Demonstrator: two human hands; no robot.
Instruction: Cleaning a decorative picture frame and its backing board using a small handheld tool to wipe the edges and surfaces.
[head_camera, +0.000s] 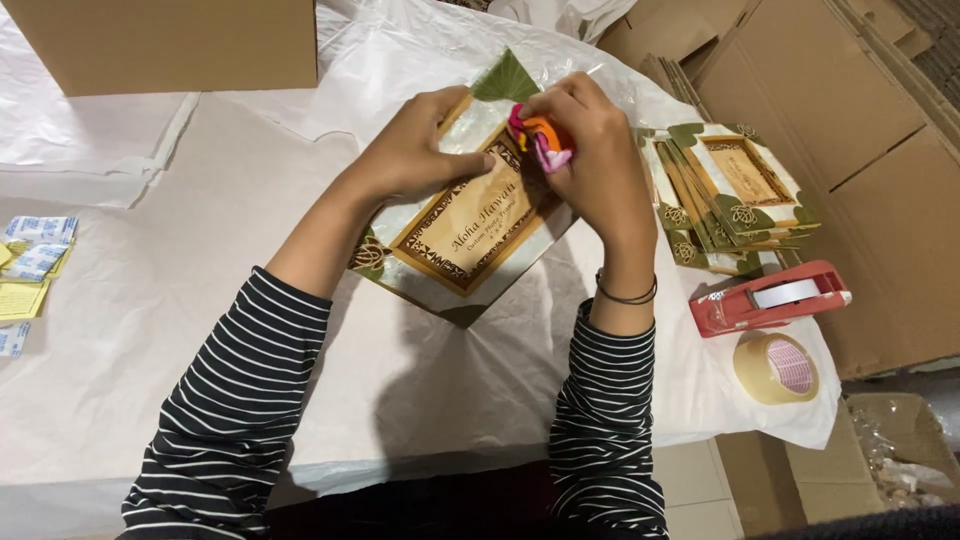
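Table (150, 330), white paper on top. Frame (470, 225) lies flat at centre, so both hands can work on it. L hand (420, 150) presses open on frame's top edge to steady it. R hand (590, 160) pinches small orange-pink item (540, 140) at frame's upper corner.

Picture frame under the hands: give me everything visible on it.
The picture frame is rectangular, with a pale border carrying green leaf corners and flower motifs, and a tan paper insert edged by a dark patterned band. It looks wrapped in clear film. It lies flat, turned diagonally, on the white-covered table. The left hand presses on its upper left part; the right hand holds a small pink and orange item over its top edge.
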